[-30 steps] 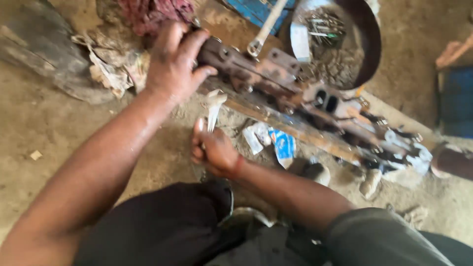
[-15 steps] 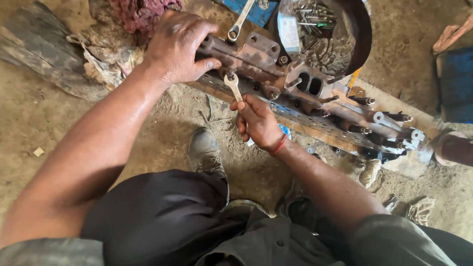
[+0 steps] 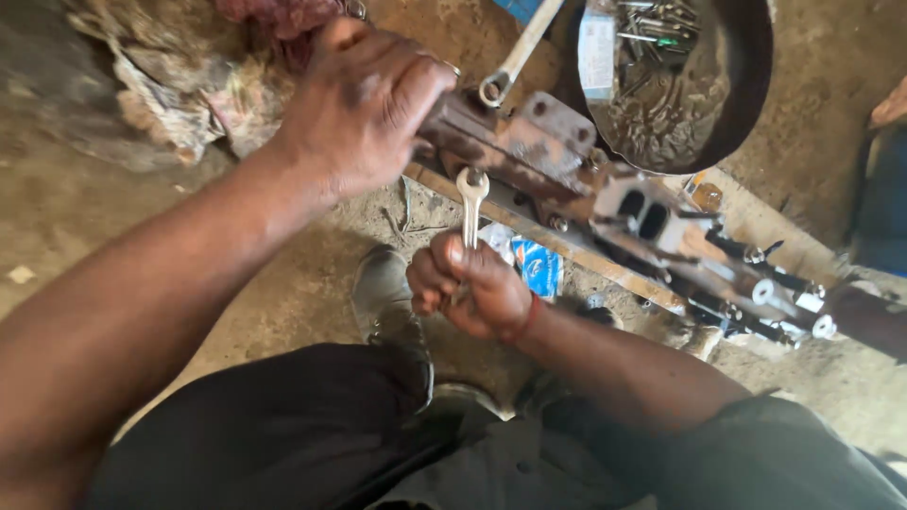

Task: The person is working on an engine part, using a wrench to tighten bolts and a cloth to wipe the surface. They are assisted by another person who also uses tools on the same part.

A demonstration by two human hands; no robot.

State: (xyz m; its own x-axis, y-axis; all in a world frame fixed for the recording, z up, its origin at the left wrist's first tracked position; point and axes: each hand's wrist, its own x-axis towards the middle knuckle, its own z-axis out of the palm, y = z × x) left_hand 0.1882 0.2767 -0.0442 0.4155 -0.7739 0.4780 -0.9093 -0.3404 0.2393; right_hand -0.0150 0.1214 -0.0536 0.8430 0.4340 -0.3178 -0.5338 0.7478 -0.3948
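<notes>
A long rusty metal engine part [image 3: 586, 189] lies across a wooden plank [image 3: 567, 250] on the dirt ground. My left hand [image 3: 364, 104] grips its near end from above. My right hand [image 3: 468, 288] is closed on the handle of a small open-ended spanner [image 3: 470, 203], whose jaw points up at the underside of the part, close to a bolt there. A second, longer ring spanner [image 3: 515, 57] rests on top of the part beside my left hand.
A round dark metal pan [image 3: 699, 94] with several bolts and small tools sits behind the part. Dirty rags [image 3: 179, 85] lie at the upper left. A blue and white packet [image 3: 534, 264] is under the plank. My shoe [image 3: 387, 302] and dark trousers fill the foreground.
My right hand came up from low by my knee, carrying the small spanner, and now holds it upright with its jaw at the part's underside. My left hand has stayed on the part.
</notes>
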